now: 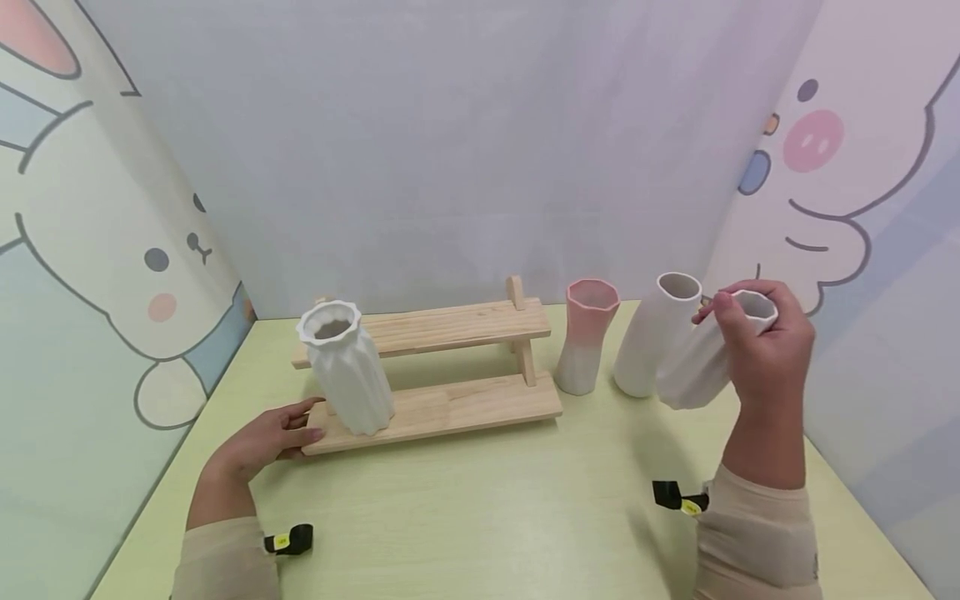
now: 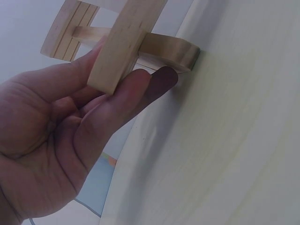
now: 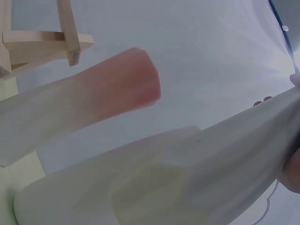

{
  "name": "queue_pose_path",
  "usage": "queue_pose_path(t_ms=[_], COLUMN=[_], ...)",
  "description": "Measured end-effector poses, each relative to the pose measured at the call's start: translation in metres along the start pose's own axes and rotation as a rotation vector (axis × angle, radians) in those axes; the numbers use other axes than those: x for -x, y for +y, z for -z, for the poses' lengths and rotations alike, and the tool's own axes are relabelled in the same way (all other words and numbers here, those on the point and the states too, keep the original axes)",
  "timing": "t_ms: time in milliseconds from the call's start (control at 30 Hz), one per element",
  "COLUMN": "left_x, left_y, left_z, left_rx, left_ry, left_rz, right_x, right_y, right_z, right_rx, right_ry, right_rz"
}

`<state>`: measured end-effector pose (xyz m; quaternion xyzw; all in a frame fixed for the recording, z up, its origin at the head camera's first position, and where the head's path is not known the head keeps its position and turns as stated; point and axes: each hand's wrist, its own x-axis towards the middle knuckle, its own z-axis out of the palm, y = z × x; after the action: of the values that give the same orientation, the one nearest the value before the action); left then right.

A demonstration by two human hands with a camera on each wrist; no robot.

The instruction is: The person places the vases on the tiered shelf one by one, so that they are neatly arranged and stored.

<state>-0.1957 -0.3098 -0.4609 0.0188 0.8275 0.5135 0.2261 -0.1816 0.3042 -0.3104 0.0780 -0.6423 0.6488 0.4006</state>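
Observation:
My right hand point(image 1: 768, 354) grips a white faceted vase point(image 1: 697, 367) near its rim, and the vase leans with its mouth to the right. In the right wrist view that vase point(image 3: 225, 164) overlaps the smooth white vase behind it. My left hand point(image 1: 258, 437) pinches the left end of a two-tier wooden shelf point(image 1: 465, 407) by its lower board. Thumb and fingers lie on either side of the board end point(image 2: 110, 70) in the left wrist view. A white ribbed vase point(image 1: 348, 375) stands on that lower board, close to my left hand.
Right of the shelf stands a pink-and-white vase point(image 1: 587, 337), then the smooth white vase point(image 1: 648, 346), both on the pale yellow-green table point(image 1: 465, 517). A grey wall point(image 1: 450, 167) rises at the back, with cartoon-printed panels point(image 1: 112, 250) at the sides.

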Motion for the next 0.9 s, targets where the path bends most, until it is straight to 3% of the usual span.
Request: queue_pose_path(t_ms=[233,700,900], left_x=[0.000,-0.003,-0.003], left_y=[-0.001,-0.004,-0.003], left_z=[0.000,0.002,0.002], left_rx=[0.008,0.004,-0.010], left_ry=[0.002,-0.007,0.006], left_rz=[0.003,-0.009,0.000], right_x=[0.006,0.019,0.024], right_y=[-0.003,0.000,0.003], right_z=[-0.011,-0.035,-0.046], right_rx=[0.140,0.225,0.185], right_ry=[-0.093,-0.262,-0.314], right_rz=[0.027,0.020,0.022])
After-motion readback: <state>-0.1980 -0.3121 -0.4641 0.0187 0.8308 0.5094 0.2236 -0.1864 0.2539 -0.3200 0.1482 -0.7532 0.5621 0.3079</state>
